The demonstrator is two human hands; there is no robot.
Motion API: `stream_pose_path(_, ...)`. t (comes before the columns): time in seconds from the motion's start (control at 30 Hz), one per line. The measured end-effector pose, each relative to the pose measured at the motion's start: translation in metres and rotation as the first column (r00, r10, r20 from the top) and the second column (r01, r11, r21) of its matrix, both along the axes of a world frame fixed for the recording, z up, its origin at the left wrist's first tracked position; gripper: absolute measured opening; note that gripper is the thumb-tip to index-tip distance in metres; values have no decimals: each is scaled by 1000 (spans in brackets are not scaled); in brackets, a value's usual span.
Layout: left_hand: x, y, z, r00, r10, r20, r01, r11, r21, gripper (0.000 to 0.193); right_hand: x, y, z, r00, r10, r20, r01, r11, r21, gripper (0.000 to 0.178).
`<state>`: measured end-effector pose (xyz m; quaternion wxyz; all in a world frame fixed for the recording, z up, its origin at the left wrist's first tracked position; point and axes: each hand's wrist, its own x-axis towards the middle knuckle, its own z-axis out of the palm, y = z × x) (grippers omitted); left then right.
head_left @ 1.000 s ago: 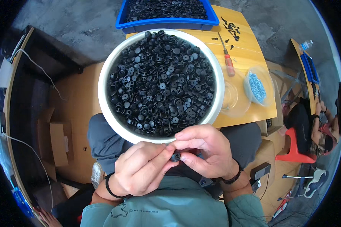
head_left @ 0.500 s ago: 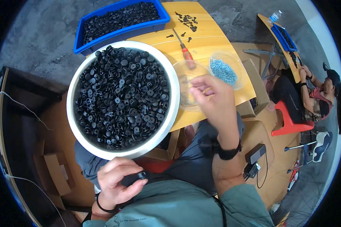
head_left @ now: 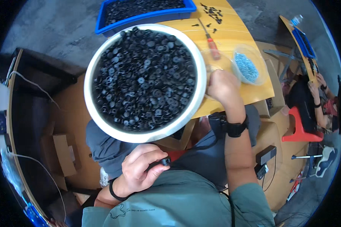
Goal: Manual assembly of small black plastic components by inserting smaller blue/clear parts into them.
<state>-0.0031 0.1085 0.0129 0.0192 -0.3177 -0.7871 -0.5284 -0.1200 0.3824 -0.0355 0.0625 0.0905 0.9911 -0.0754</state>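
My left hand [head_left: 143, 166] is closed in front of my shirt, pinching a small black round plastic part [head_left: 165, 161] between thumb and fingers. Farther right, my right hand [head_left: 224, 86] is closed over a shallow clear dish [head_left: 226, 62] on the table. Its fingertips point away and are hidden, so what they hold, if anything, does not show. A large metal bowl [head_left: 90, 102] heaped with black plastic parts [head_left: 144, 79] stands left of it. Silver screws [head_left: 246, 67] fill a clear tub [head_left: 262, 72] just beyond the right hand.
A red-handled screwdriver [head_left: 213, 49] lies by the dish, its shaft pointing away. Small black pieces [head_left: 213, 14] are scattered at the yellow table's [head_left: 238, 28] far end. A blue bin [head_left: 159, 16] of black parts stands behind the bowl. Another person [head_left: 324, 109] sits far right.
The whole view has shifted, carrying things rightward and up. My right hand has reached down onto the dish, its fingers curling in. My left hand has wrapped more closely round the black part.
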Motion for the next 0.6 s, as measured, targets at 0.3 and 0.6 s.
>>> stream_pose_path(0.3, 6, -16, 7, 998, -9, 60, 2, 992, 123, 28, -1, -2, -2, 999, -19, -32, 19, 1000, -1, 11)
stream_pose_path(0.6, 9, -9, 0, 952, -159, 262, 39, 911, 411, 31, -1, -2, -1, 996, -52, -79, 50, 998, -34, 16)
